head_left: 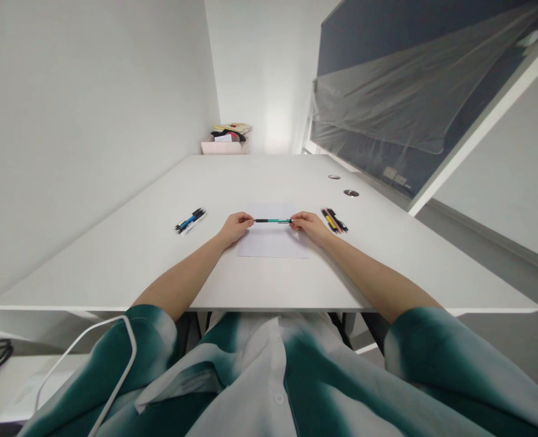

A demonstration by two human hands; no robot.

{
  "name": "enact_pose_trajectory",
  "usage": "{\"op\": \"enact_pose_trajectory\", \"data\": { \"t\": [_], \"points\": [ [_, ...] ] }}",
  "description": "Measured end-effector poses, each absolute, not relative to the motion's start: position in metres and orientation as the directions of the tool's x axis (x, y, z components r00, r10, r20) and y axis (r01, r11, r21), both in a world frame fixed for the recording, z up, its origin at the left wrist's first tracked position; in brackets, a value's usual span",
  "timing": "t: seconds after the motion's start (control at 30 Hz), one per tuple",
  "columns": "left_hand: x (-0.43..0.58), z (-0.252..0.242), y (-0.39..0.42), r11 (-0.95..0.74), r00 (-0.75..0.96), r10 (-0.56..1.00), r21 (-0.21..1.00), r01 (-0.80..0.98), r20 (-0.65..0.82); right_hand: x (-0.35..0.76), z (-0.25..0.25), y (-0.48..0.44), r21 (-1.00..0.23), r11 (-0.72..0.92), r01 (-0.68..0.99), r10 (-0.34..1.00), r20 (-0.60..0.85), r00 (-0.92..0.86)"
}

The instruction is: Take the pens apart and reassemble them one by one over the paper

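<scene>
- Over the paper (273, 246), a teal-and-black pen (273, 221) runs crosswise, left hand (236, 228) pinching one end, right hand (309, 224) the other
- one pen bunch (190, 221) off to the left, second bunch (330, 220) just beside the right hand
- white desk (269, 176) under everything

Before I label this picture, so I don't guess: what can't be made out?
Held pen, head view: ends hidden at the left hand and right hand.
Pens at left, head view: exact count, too small and overlapping.
Black cable, head view: cut off by the left edge.
</scene>
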State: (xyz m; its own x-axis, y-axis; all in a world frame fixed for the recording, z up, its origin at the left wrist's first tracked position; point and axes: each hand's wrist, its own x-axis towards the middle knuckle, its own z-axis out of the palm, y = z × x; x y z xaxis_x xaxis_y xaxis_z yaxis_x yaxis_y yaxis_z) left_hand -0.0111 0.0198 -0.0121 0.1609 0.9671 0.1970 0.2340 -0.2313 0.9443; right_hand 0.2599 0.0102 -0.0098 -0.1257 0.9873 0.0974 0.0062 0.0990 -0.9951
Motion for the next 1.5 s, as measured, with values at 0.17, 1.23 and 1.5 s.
{"op": "enact_pose_trajectory", "data": {
  "t": [0.17, 1.23, 1.5],
  "points": [
    [-0.006, -0.010, 0.015, -0.292, 0.186, 0.951, 0.920, 0.262, 0.249, 0.254, -0.009, 0.006, -0.942, 0.213, 0.258, 0.971, 0.175, -0.161],
    [0.011, 0.003, -0.012, -0.594, 0.410, 0.804, 0.607, 0.528, 0.430, 0.240, 0.014, -0.021, -0.267, 0.466, 0.844, 0.881, 0.225, -0.415],
    [0.012, 0.000, -0.009, -0.594, 0.425, 0.804, 0.538, 0.598, 0.415, 0.245, 0.008, -0.016, -0.275, 0.499, 0.822, 0.862, 0.255, -0.438]
  ]
}}
